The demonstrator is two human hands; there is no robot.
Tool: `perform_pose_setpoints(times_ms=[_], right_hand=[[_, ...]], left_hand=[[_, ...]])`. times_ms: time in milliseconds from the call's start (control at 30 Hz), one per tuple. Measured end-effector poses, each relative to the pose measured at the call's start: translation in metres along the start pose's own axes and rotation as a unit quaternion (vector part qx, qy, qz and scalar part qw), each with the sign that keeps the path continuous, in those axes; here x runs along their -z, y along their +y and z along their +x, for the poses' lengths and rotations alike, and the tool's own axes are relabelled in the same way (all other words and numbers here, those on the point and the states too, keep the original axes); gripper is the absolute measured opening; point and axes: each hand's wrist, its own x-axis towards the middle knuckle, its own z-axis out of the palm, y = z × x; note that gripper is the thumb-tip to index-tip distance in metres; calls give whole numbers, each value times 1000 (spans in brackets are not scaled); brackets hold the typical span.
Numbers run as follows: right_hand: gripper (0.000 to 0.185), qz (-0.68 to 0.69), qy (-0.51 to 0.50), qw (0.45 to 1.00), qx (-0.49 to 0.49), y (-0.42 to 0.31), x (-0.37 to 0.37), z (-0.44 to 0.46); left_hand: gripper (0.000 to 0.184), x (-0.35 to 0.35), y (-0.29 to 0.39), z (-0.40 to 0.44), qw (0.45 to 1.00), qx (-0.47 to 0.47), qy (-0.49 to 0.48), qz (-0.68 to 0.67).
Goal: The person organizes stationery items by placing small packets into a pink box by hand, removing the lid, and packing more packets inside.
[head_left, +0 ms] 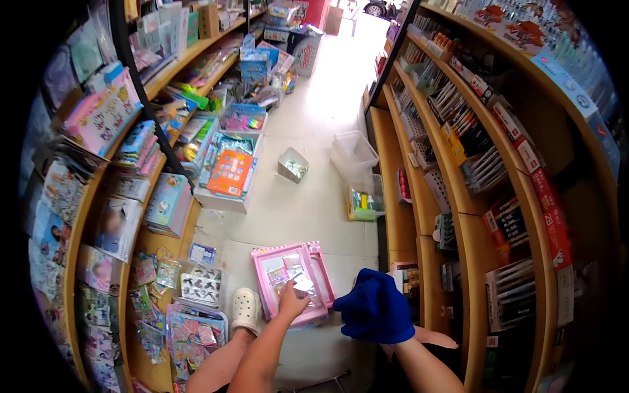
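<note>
On the floor in front of me lies a pink box (pixel 265 278) with small, shiny plastic packets inside. My left hand (pixel 292 303) reaches into it, fingers closed at a small clear packet (pixel 303 283). To the right of the box, a bunched blue cloth (pixel 375 308) covers my right hand, so its fingers are hidden; only the wrist (pixel 405 347) shows below the cloth. The cloth sits close to the box's right edge.
Shelves of notebooks (pixel 173 203) line the left, shelves of pens (pixel 462 124) the right. On the floor stand a white box with an orange book (pixel 231 173), a small open carton (pixel 292 165), clear bins (pixel 354 152) and a tray of packets (pixel 196 327) beside my shoe (pixel 245 310).
</note>
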Motion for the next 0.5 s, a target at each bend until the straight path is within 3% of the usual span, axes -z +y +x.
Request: perform_pose_setpoints(times_ms=[67, 100, 133, 167, 267, 300, 333, 367, 400, 467, 500], right_hand=[[36, 28, -23, 999, -32, 25, -1, -1], [34, 56, -59, 996, -40, 39, 0, 3], [34, 231, -39, 966, -113, 37, -5, 4], [35, 398, 5, 900, -177, 34, -11, 4], [33, 325, 36, 934, -141, 66, -18, 9], [42, 327, 140, 933, -55, 68, -34, 3], [39, 261, 150, 951, -68, 71, -35, 4], [36, 194, 160, 964, -82, 75, -36, 5], [34, 118, 143, 978, -92, 52, -33, 0], [32, -39, 109, 987, -107, 5, -29, -9], [29, -167, 104, 979, 61, 34, -31, -14]], left_hand=[[52, 6, 28, 4, 938, 111, -110, -311], [47, 15, 53, 2, 930, 84, -126, -334], [42, 22, 78, -4, 922, 59, -142, -356], [39, 25, 101, -9, 913, 45, -149, -377], [37, 54, 194, -58, 883, 52, -201, -422], [40, 27, 191, -68, 858, 25, -170, -484], [43, 3, 183, -78, 827, -2, -141, -544], [49, 20, 209, -103, 884, 9, -110, -454], [46, 45, 234, -129, 899, 47, -71, -429], [42, 57, 228, -144, 870, 31, -116, -479], [39, 55, 218, -149, 884, 30, -99, -455]])
